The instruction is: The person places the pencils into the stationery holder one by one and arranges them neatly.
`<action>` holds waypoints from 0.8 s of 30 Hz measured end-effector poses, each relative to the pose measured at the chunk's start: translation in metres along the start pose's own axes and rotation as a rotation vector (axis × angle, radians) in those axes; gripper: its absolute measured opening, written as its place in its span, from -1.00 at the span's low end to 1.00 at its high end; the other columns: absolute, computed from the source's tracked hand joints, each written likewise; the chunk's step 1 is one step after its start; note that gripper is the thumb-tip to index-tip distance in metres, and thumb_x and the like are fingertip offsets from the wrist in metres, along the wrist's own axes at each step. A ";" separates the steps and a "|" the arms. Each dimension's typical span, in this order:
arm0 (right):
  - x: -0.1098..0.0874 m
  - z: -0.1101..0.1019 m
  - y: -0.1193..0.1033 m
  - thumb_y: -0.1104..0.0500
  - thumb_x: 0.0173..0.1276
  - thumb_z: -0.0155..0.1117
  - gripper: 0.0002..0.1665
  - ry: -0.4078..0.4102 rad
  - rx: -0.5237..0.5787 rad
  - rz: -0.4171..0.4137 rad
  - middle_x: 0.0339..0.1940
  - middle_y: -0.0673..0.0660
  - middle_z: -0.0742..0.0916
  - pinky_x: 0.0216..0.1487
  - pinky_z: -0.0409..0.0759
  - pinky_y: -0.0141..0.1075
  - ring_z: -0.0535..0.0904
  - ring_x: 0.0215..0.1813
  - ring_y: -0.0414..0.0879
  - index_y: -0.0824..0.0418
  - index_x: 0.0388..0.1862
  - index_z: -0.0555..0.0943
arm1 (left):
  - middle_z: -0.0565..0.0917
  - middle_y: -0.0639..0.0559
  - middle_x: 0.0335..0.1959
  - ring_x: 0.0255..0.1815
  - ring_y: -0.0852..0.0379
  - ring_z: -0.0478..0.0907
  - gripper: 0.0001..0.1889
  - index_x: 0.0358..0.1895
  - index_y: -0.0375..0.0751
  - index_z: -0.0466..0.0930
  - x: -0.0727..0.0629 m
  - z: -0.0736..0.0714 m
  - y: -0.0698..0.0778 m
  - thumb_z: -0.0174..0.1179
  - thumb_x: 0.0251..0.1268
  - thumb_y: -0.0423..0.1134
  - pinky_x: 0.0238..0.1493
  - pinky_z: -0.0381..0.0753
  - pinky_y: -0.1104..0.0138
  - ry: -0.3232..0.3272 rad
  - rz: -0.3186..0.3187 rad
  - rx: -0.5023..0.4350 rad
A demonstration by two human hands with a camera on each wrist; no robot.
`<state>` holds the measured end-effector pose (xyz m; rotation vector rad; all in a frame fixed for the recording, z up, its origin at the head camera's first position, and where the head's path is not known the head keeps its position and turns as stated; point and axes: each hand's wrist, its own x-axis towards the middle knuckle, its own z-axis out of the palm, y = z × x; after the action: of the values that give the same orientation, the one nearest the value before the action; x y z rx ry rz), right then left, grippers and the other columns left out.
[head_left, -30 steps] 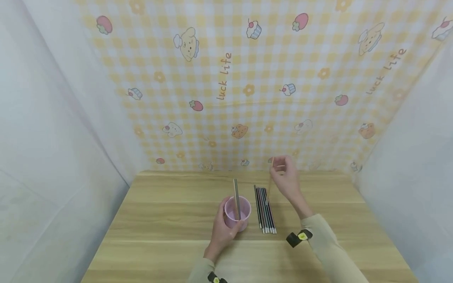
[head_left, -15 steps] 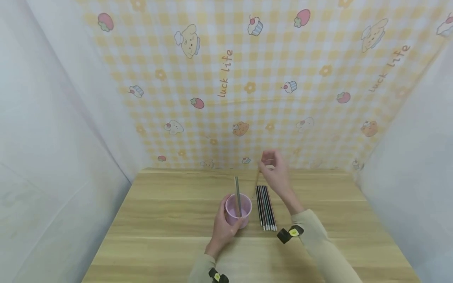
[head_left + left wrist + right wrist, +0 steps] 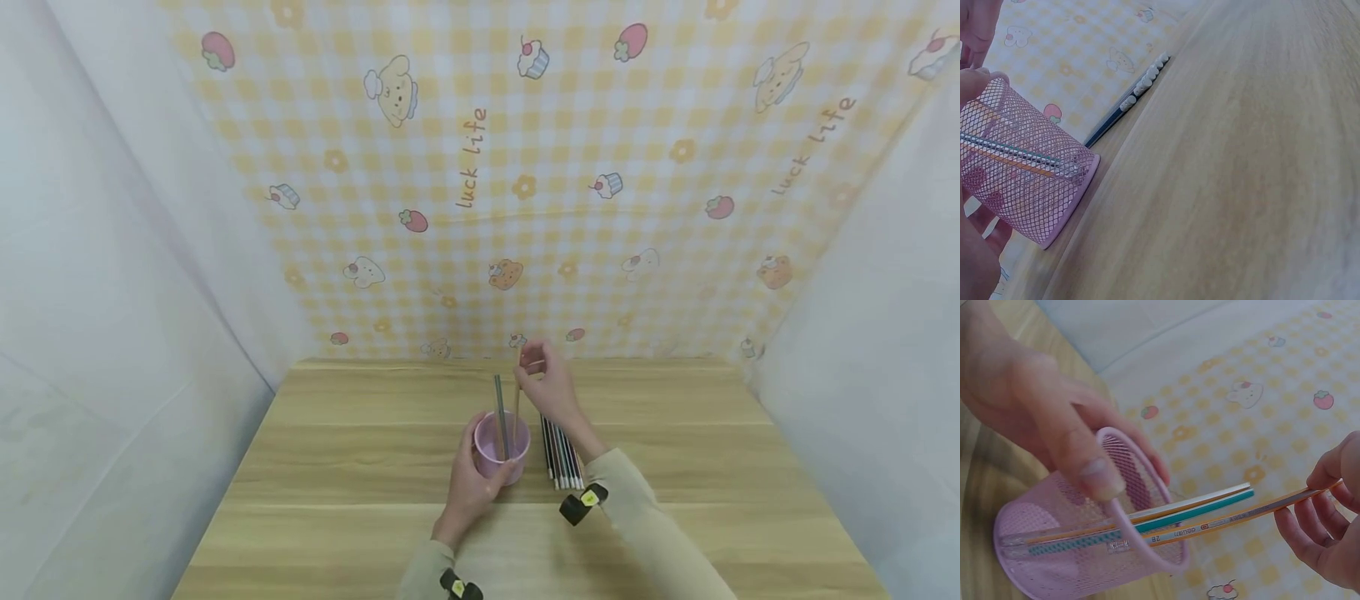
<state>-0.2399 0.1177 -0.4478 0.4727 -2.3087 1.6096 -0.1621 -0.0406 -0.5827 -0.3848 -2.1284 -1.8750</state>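
Observation:
My left hand [image 3: 471, 485] grips a pink mesh pencil cup [image 3: 1029, 165] that stands on the wooden table, thumb over the near rim. Inside lean a teal pencil [image 3: 1210, 509] and a whitish-orange pencil [image 3: 1166, 514], upper ends poking out above the rim. My right hand [image 3: 549, 383] pinches an orange-and-grey pencil [image 3: 1229, 522] near its top; the lower end reaches inside the cup, with "2B" printed close to the rim. To the cup's right lies a row of dark pencils [image 3: 559, 454], partly covered by my right forearm in the head view.
The wooden table [image 3: 360, 467] spreads out on both sides. A yellow checked cloth [image 3: 570, 225] with cartoon prints hangs behind its back edge. White sheets [image 3: 112, 250] close in the left and right sides. Black wrist cameras [image 3: 583, 504] sit on both sleeves.
My right hand has moved left from above the row of pencils to the cup, bringing the pinched pencil's lower end into it. My left hand and the cup have stayed about where they were.

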 end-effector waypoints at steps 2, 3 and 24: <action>-0.002 0.003 0.004 0.43 0.30 0.30 -0.67 -0.003 0.002 -0.003 -0.11 0.39 0.68 -0.24 0.71 -0.40 0.69 -0.16 0.18 0.38 0.04 0.52 | 0.46 -0.31 0.38 0.30 -0.34 0.49 -0.03 0.53 -0.25 0.18 0.000 0.000 -0.001 0.51 0.00 -0.36 0.26 0.53 -0.27 0.001 0.006 0.001; -0.002 0.005 0.006 0.44 0.29 0.30 -0.67 -0.003 0.005 -0.001 -0.12 0.39 0.68 -0.25 0.71 -0.39 0.69 -0.17 0.16 0.37 0.03 0.51 | 0.46 -0.29 0.38 0.31 -0.32 0.49 -0.03 0.53 -0.24 0.18 0.001 -0.001 -0.001 0.51 0.00 -0.35 0.27 0.54 -0.25 -0.001 0.002 0.003; -0.019 0.016 0.026 0.32 0.33 0.32 -0.69 -0.083 -0.050 0.131 -0.15 0.25 0.73 -0.14 0.76 -0.24 0.71 -0.18 0.05 0.31 0.03 0.56 | 0.44 -0.17 0.43 0.35 -0.18 0.48 -0.02 0.54 -0.25 0.16 0.000 -0.002 -0.001 0.51 0.04 -0.23 0.32 0.54 -0.14 -0.021 -0.042 0.031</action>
<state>-0.2344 0.1135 -0.4831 0.3906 -2.4824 1.6142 -0.1625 -0.0426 -0.5830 -0.3578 -2.1925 -1.8663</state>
